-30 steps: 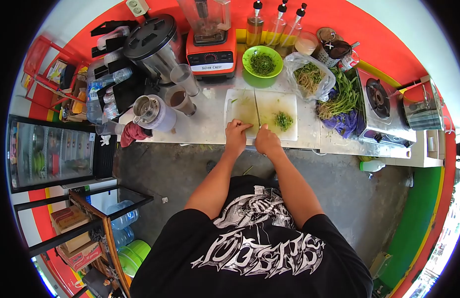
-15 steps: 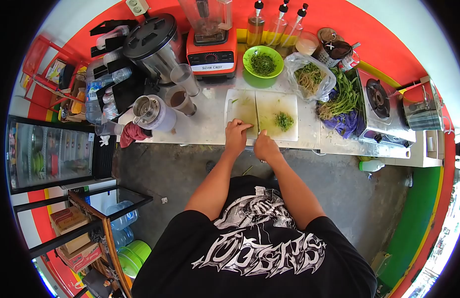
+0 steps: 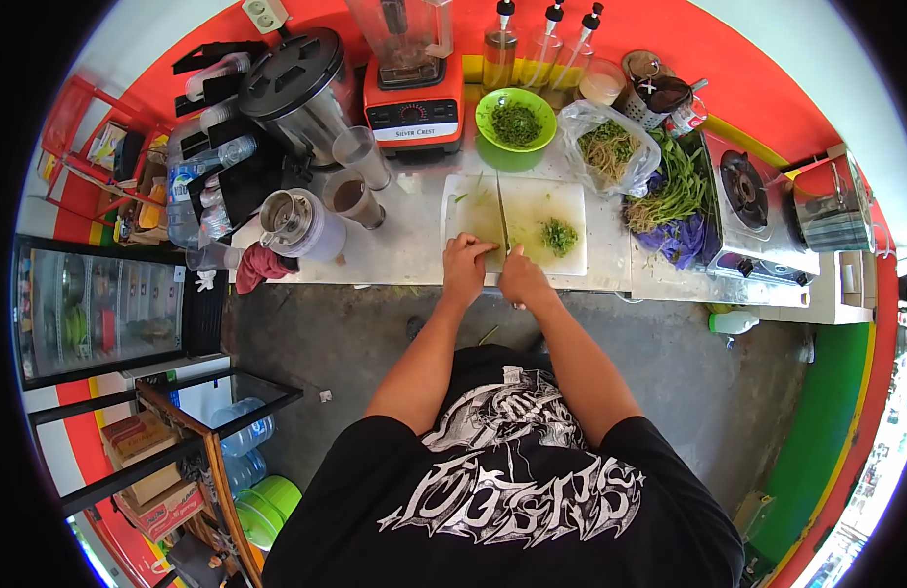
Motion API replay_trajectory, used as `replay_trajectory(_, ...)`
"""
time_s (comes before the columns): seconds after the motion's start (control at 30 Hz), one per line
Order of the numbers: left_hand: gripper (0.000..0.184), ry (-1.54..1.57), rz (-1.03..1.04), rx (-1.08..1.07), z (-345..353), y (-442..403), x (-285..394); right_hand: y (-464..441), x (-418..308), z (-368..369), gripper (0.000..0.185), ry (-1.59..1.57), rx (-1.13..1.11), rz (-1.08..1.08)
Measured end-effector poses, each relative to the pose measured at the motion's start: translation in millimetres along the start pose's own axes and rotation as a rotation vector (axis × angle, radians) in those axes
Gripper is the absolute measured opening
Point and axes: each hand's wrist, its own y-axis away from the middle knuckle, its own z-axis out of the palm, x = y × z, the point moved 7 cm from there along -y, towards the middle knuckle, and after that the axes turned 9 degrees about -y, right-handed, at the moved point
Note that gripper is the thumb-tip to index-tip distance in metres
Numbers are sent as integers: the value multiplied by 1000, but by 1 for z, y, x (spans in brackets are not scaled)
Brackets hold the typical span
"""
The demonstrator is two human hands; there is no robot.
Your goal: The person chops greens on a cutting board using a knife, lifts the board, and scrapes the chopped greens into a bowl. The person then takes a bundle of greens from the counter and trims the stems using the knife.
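Knife (image 3: pixel 503 211) in right fingers (image 3: pixel 522 274), above board (image 3: pixel 546 201)

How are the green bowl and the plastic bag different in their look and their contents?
The green bowl is opaque and round; the plastic bag is see-through and crumpled. The bowl holds finely cut greens, while the bag holds longer, pale stems. Both stand open beyond the cutting board.

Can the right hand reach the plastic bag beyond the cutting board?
Probably yes: only the cutting board and low chopped greens seem to lie between the right hand and the bag. That hand grips the knife, which likely needs setting down first.
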Motion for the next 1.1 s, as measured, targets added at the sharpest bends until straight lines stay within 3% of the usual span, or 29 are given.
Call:
replay_trajectory(0.2,28,19,2,10,-4,-1,0,21,-2,6,32,-137,-222,186)
replay_trajectory(0.27,27,26,8,17,-5,0,0,3,7,21,27,73,62,-99)
replay_trajectory(0.3,27,29,27,21,-6,-1,1,3,-1,10,27,74,59,-100)
replay_trajectory(0.37,26,19,15,20,-6,-1,1,10,-15,-11,27,-130,-211,126)
replay_trajectory(0.5,24,57,-23,23,-5,-2,-2,21,-11,-3,28,-234,-233,205)
replay_trajectory(0.57,24,61,-27,35,-7,-3,0,10,5,19,25,94,-29,-2)
replay_trajectory(0.8,25,76,-19,12,-2,-3,-6,14,-16,-8,28,-110,-191,121)
replay_trajectory(1.0,25,118,-36,14,-6,-2,-3,3,-5,7,28,31,47,-51)
replay_trajectory(1.07,24,120,-34,11,-4,-2,-4,12,-19,-13,31,-145,-210,171)
replay_trajectory(1.1,24,121,-37,11,-4,-3,-5,14,-20,-13,31,-154,-205,175)
